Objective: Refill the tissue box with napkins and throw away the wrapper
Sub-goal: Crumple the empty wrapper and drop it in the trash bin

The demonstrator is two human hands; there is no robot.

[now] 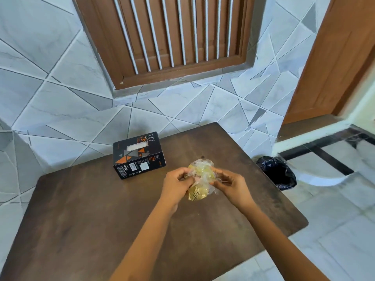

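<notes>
The fingers (183,173) of both hands are pinched shut on a crumpled wrapper (200,180), clear plastic with yellow-gold print, held just above the middle of the tabletop (85,216). The left hand (176,184) grips its left side, the right hand (231,184) its right side, so the wrapper bunches between them. Dark script letters run across the wrapper's lower yellow part, but they are too creased to read.

The tabletop is dark brown wood with rounded corners, set against a wall of pale tiles cut by diagonal grey lines. A brown louvred window sits above it. Off the right edge, on the floor, stands a bin lined with a black bag (277,172).

The tissue box (139,156) lies flat near the far left part of the tabletop, well apart from the hands. It is black with orange and grey triangles; white tissue shows in its top slot. Pale block lettering marks its top and side, seen upside down and not legible, and a barcode and white square sit on the near face.
</notes>
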